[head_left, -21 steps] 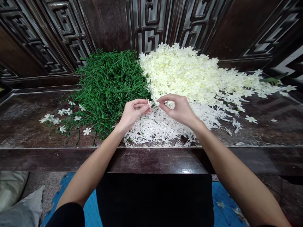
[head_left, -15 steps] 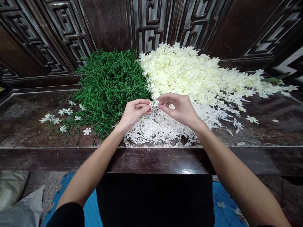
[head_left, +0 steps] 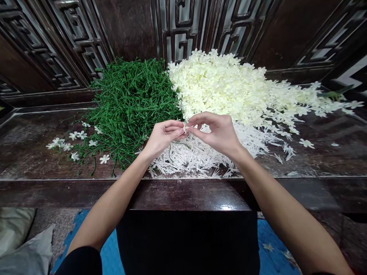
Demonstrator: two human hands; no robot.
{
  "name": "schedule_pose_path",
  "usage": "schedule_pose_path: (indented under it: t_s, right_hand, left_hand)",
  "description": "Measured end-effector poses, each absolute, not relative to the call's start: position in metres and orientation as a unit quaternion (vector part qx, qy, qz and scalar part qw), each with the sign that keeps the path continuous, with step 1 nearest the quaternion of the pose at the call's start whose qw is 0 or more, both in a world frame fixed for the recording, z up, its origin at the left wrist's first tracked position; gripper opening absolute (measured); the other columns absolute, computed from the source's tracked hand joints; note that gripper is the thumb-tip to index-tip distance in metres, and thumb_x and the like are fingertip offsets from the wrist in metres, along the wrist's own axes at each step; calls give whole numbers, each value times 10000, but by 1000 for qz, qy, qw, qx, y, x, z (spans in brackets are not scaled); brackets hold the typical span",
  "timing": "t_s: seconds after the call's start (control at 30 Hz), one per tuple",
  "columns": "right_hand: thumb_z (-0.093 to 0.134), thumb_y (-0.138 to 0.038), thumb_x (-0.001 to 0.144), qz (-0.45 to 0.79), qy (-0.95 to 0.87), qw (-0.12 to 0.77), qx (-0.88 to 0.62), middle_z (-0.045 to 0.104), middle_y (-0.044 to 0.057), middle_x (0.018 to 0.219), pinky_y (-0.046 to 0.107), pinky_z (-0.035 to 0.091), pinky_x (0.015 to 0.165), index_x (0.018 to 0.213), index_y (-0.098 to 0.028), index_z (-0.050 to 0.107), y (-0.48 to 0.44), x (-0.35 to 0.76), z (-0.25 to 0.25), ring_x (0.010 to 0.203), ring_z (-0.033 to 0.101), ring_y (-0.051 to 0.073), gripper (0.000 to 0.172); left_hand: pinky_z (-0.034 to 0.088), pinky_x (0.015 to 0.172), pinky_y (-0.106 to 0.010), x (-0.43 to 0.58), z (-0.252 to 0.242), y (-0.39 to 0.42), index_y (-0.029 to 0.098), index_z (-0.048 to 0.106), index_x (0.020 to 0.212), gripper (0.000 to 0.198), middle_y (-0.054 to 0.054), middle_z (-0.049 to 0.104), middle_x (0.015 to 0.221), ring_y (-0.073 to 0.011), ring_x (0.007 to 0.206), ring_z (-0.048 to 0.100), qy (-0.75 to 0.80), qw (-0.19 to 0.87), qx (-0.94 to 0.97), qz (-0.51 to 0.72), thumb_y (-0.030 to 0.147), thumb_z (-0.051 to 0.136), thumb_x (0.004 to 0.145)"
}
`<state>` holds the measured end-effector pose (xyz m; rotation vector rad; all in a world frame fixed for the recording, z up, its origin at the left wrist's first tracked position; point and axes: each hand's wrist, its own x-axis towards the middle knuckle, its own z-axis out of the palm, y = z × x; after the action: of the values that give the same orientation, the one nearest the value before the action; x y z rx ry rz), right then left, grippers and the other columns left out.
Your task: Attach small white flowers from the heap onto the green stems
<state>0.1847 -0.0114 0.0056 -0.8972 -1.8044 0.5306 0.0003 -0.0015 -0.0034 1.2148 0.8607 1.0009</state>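
Observation:
My left hand (head_left: 165,136) is closed in a pinch around a small white artificial flower (head_left: 185,128). Thumb and forefinger of my right hand (head_left: 219,131) meet it from the other side, pinched on a thin white plastic piece at the flower's centre. Under both hands spreads a heap of thin white plastic sprigs (head_left: 197,156). Green artificial stems (head_left: 134,99) are piled behind my left hand. Beyond my right hand rises a mound of creamy white flower heads (head_left: 223,88). Fingers partly hide where the small parts join.
Several white flowers on green stems (head_left: 67,146) lie at the left of the dark wooden bench (head_left: 37,160). Loose petals trail off to the right. A carved wooden back panel (head_left: 186,26) stands behind the piles. Blue matting (head_left: 275,248) and pale sacks (head_left: 25,244) are below.
My right fingertips have come left to the flower at my left fingers, closing the small gap between the hands. The piles look the same.

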Motion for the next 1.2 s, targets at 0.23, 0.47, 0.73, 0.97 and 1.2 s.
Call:
schedule_pose_path:
  t_s: [0.23, 0.47, 0.73, 0.97, 1.2]
  right_hand:
    - [667, -188, 811, 160, -756, 508, -381, 763, 6, 843, 374, 609, 728, 876, -212, 721, -15, 183, 7, 764, 718, 183, 88]
    - [667, -221, 812, 119, -757, 507, -393, 761, -3, 819, 386, 593, 691, 842, -249, 713, -17, 181, 7, 750, 712, 195, 62]
    - [651, -173, 813, 82, -776, 518, -352, 757, 11, 746, 419, 594, 671, 776, -264, 707, -15, 180, 3, 718, 722, 212, 112]
    - [647, -203, 823, 102, -774, 509, -364, 757, -7, 743, 375, 589, 640, 770, -259, 709, -18, 180, 7, 701, 718, 188, 99]
    - [705, -231, 799, 115, -759, 517, -380, 744, -10, 706, 351, 534, 565, 749, -276, 755, -14, 182, 7, 631, 668, 177, 84]
  left_hand:
    - [585, 925, -335, 2, -2, -2, 124, 692, 943, 161, -34, 748, 827, -142, 811, 736, 368, 643, 507, 441, 131, 716, 784]
    - [590, 924, -330, 3, -2, -3, 134, 694, 922, 132, -39, 751, 846, -145, 833, 737, 371, 638, 509, 442, 115, 711, 792]
    - [592, 922, -343, 3, 1, -4, 136, 691, 916, 152, -26, 748, 804, -144, 816, 735, 372, 648, 489, 450, 132, 746, 775]
    - [607, 857, -336, 2, -4, -2, 134, 724, 901, 221, -44, 750, 832, -145, 784, 720, 346, 627, 526, 458, 214, 805, 711]
    - [590, 796, -317, 1, 0, -4, 146, 719, 886, 266, -51, 738, 829, -146, 752, 699, 382, 543, 586, 465, 300, 822, 695]
